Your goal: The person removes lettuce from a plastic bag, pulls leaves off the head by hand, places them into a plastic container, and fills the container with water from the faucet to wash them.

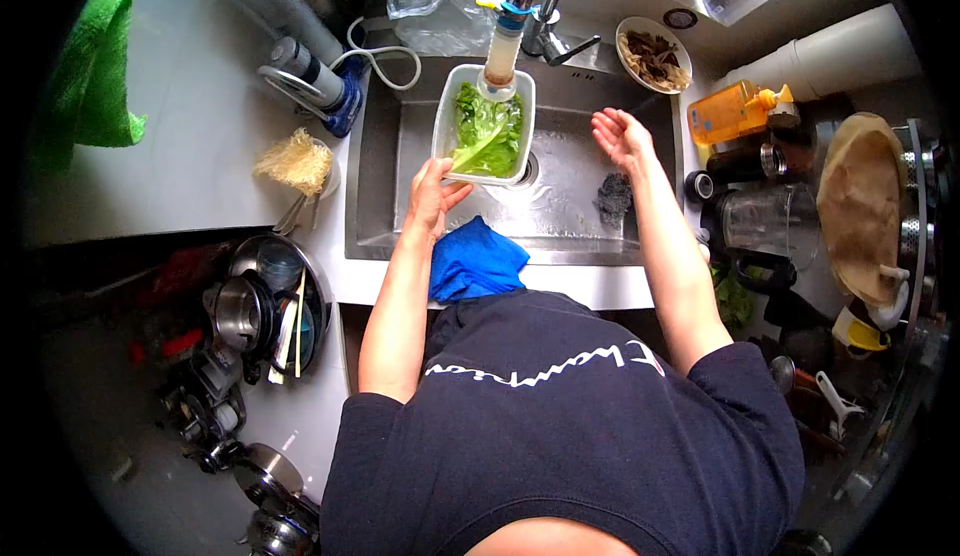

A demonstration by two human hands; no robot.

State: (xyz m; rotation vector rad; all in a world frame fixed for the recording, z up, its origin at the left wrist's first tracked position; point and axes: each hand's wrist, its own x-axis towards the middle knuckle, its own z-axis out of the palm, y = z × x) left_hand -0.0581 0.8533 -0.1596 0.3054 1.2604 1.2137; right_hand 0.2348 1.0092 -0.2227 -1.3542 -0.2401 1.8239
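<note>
My left hand [433,201] grips the near left corner of a white plastic container [439,136], held over the sink [390,221]. Green lettuce leaves [490,136] lie in the container, apparently in water. Right above them is the faucet's filter nozzle [501,61], overlapping the container's far edge from this angle. My right hand [622,141] hovers over the right part of the sink, palm turned up, fingers stretched out and holding nothing. Below it, a dark scouring pad [614,198] rests on the sink's right side.
A blue cloth [477,259] hangs at the sink's front edge. A bowl of brown dried food [653,54] stands at the back right corner, near an orange soap bottle [728,114]. Left are dried noodles [296,163] and stacked pots [240,311].
</note>
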